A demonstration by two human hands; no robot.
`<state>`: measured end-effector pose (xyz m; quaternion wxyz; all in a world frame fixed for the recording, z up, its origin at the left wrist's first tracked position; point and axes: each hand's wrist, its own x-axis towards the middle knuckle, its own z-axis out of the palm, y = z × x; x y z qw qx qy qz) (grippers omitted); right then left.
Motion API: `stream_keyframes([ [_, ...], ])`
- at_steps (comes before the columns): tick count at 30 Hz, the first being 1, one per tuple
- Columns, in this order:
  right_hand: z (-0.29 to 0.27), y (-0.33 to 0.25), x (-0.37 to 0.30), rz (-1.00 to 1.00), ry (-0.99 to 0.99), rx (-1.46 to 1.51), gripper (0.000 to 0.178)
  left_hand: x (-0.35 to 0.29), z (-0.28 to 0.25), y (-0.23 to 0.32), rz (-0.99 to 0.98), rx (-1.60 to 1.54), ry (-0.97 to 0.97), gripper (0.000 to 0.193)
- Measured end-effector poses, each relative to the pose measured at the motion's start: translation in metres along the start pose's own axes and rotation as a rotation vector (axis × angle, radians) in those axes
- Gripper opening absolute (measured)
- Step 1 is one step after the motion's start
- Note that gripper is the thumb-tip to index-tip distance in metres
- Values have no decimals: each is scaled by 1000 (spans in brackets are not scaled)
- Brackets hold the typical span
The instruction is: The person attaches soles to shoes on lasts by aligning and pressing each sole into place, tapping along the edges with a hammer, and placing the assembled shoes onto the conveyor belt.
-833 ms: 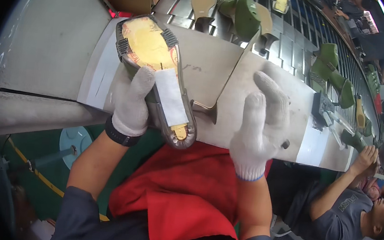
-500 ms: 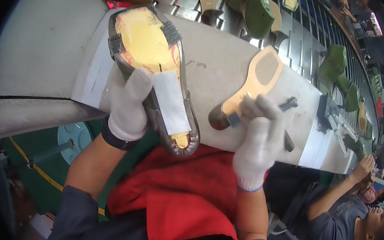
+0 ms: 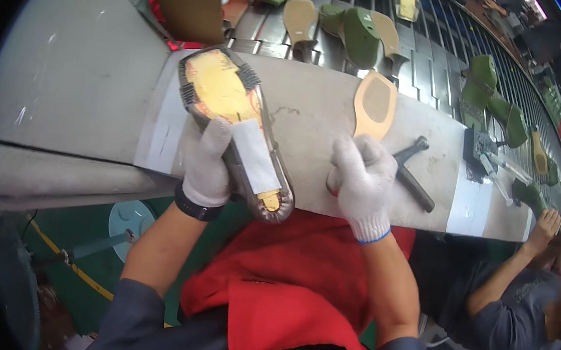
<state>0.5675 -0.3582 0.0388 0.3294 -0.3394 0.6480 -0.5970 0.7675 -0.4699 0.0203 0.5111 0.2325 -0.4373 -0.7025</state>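
My left hand (image 3: 208, 165), in a white knit glove, grips an upside-down dark shoe (image 3: 284, 195) by its side. The shoe's underside shows yellow with patches of dark ribbed material near the toe, and a white strip (image 3: 255, 155) lies along its narrow part. My right hand (image 3: 364, 183), gloved too, is closed around the narrow part of a tan shoe sole (image 3: 373, 108). Its rounded front, with a greyish panel, sticks out beyond my fingers; most of its heel end is hidden under the hand. A hammer (image 3: 418, 176) lies on the bench just right of that hand.
Past the grey bench (image 3: 302, 89) runs a slatted metal conveyor (image 3: 407, 86) carrying green shoe pieces (image 3: 361, 38) and tan soles (image 3: 300, 22). A dark block-shaped holder (image 3: 477, 153) stands at the right. A co-worker (image 3: 511, 305) works beyond it, holding a green piece.
My right hand has come down and closed on the tan sole, which has turned more upright. My left hand still holds the shoe. The whole view has shifted a little.
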Motion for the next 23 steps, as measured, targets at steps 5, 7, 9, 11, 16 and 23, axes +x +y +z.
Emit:
stream_keyframes([
  [5,-1,22,-16,-508,395,-307,26,-1,3,4,11,92,-56,74],
  [7,-14,15,-26,-533,339,-484,31,-4,-3,2,20,92,-33,71],
  [9,-29,16,-31,-562,200,-845,25,1,2,6,18,69,-37,69],
  [11,-55,18,-36,-459,180,-645,12,6,8,8,-10,190,-55,65],
  [16,-99,13,-141,-308,131,-363,26,11,21,23,-83,96,-82,58],
  [23,-91,39,-180,655,-41,503,107,32,56,20,13,8,-407,68],
])
